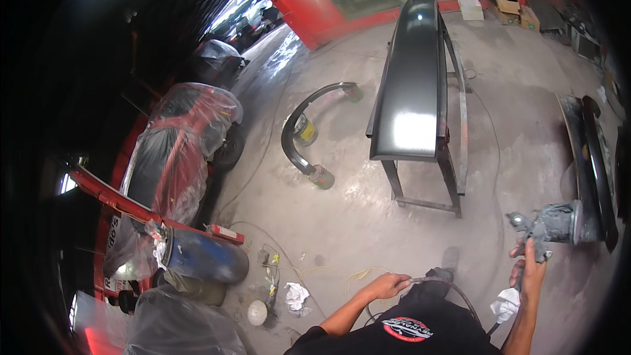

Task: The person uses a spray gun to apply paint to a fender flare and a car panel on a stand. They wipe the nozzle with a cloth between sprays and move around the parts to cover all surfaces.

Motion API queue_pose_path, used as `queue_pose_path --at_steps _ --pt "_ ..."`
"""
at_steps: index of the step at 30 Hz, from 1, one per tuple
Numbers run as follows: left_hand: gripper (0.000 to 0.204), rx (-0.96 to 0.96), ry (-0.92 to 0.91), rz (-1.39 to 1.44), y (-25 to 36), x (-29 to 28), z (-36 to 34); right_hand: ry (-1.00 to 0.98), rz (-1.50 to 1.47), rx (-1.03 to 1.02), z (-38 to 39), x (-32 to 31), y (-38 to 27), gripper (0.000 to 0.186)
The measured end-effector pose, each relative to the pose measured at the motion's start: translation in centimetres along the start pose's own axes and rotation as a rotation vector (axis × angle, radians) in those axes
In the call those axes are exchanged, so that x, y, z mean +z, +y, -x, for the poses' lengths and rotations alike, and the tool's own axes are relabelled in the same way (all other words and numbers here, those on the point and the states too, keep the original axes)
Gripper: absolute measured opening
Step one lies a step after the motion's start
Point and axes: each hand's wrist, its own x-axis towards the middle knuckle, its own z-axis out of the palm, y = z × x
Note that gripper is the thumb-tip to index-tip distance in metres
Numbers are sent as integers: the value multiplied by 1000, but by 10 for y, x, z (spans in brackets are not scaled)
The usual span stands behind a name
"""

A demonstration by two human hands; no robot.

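At the lower right my right hand [531,260] grips a paint-smeared spray gun [545,227] by its handle, with a white paper wad [506,304] on the line below it. My left hand [393,284] holds a dark air hose [434,279] in front of my dark shirt. Beyond them, a long glossy black curved panel [411,79] lies on a metal stand [450,184]. Left of the stand, a curved black trim piece [292,141] rests raised on cans [321,177].
Plastic-covered objects [177,144] line the left, beside a blue drum [204,256]. Black panels [585,164] lean at the right. Boxes [509,12] stand by the red back wall. Hoses, cords and crumpled paper [296,296] lie on the concrete floor [342,223].
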Motion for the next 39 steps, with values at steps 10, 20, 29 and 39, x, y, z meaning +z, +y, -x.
queue_pose_path --at_steps 10,20,29,39 --pt "35 -3 145 23 -42 -22 58 513 -188 -225 46 44 53 35" --pt "39 -115 176 54 -194 -121 81 369 -74 -222 48 248 80 37" --pt "39 -67 171 -94 -283 -273 99 11 129 -187 83 375 72 36" --pt "35 114 207 -116 -206 -358 48 419 55 -151 74 365 47 42"
